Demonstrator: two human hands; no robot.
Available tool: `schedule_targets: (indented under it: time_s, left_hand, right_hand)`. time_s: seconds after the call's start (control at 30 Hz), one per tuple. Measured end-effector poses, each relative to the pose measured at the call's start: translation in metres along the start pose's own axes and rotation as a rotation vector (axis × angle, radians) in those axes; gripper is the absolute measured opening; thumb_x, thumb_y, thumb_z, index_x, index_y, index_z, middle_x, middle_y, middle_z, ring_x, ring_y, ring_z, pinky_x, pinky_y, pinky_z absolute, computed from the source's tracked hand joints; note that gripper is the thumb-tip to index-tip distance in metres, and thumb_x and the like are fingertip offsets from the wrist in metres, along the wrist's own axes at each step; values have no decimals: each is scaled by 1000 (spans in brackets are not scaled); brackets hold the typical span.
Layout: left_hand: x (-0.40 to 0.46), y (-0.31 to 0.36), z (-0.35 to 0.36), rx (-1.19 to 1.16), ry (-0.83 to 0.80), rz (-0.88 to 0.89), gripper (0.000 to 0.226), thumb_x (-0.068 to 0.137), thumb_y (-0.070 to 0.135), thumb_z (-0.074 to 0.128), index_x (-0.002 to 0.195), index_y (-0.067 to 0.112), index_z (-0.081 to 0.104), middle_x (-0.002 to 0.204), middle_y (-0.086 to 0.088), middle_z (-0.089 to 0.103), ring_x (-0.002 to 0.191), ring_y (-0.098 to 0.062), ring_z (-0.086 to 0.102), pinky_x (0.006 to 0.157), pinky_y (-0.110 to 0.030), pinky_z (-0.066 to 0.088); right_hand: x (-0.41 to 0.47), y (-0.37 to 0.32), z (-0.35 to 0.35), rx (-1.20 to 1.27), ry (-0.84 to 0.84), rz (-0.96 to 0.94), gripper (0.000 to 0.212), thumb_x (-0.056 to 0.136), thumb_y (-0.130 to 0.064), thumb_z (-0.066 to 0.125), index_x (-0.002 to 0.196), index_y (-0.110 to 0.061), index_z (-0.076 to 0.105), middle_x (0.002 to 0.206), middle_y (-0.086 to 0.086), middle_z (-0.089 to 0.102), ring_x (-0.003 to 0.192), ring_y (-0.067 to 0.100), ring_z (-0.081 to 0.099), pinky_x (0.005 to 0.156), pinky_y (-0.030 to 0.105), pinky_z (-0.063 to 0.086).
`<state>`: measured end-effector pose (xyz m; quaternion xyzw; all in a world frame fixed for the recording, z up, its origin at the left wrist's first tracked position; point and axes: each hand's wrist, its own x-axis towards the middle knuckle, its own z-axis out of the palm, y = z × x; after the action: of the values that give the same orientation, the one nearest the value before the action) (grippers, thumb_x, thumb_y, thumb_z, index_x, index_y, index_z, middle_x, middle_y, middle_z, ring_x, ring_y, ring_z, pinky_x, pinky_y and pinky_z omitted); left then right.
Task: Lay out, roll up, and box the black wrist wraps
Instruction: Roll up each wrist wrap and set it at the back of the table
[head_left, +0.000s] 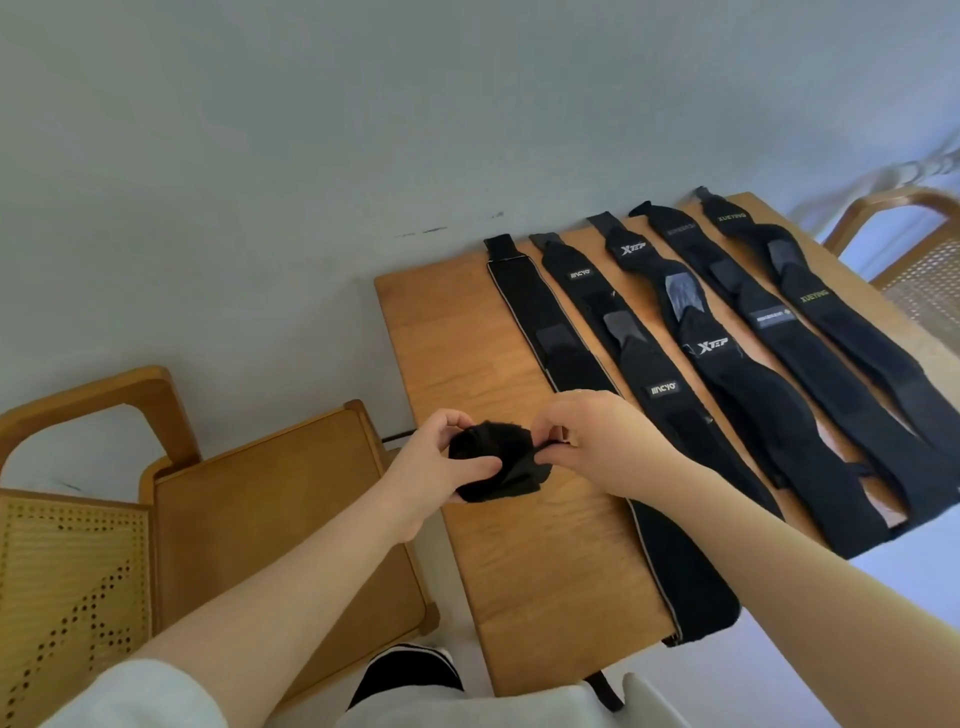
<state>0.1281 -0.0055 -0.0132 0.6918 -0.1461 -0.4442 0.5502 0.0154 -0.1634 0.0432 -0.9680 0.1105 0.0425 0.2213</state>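
A rolled black wrist wrap (493, 462) sits above the wooden table (441, 322), cupped in the curled left hand (441, 462). The right hand (597, 441) pinches its loose end between thumb and fingertips. Five flat wraps (717, 364) lie alongside.

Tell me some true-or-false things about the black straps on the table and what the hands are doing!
1. Five long black fabric wrist wraps lie flat side by side on the wooden table. True.
2. Both hands hold one bunched-up black wrap. True: the left hand grips it and the right hand pinches its end.
3. A cardboard box sits on the table. False: no box is in view.
4. One flat wrap reads XTEP in white letters. True.
5. The wooden chair stands right of the table. False: it stands to the left.
6. The hands wear black gloves. False: they are bare.
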Motion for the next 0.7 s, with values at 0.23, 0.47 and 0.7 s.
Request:
schedule_targets:
  time_s: [0.23,0.47,0.7]
  left_hand:
    - [18,-20,-7,242,-204,223,35,81,7,70,104,21,47,119,7,58,93,-11,60,73,-24,50]
    - [31,-47,-10,360,-332,168,36,82,3,66,106,20,46,126,15,52,114,-6,51,93,-22,45]
    - [32,-54,-16,235,-398,27,44,81,-11,53,113,18,45,126,6,48,114,-14,47,93,-30,41]
  right_hand:
    - [-5,3,28,-3,-106,-107,5,91,-19,58,94,-23,58,118,-5,63,117,12,52,118,35,21]
    - [11,9,65,219,-161,200,6,92,-22,59,93,-26,56,89,-9,57,83,10,56,71,21,45]
    - [27,17,80,579,-237,328,18,82,-16,71,82,-31,62,94,-13,50,87,6,52,78,20,42]
